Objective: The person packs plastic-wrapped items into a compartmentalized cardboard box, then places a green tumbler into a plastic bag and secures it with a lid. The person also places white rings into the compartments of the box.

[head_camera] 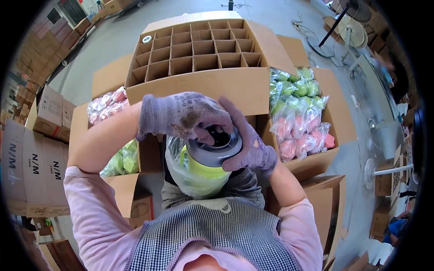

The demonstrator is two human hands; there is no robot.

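Note:
Before my lap stands a lime-green jug-like vessel with a thick grey collar and a dark round mouth. A clear plastic bag lies loosely around its body, below the collar. My right hand, in a worn purple-grey glove, grips the collar from the right, its thumb at the front and fingers reaching up the far side. My left hand, gloved alike and soiled on the back, curls its fingers over the mouth. Whether it pinches a part there is hidden.
Ahead stands a carton with cardboard dividers and a tape roll in one corner. Bagged green and pink pieces fill open cartons to the right and left. Stacked boxes stand far left.

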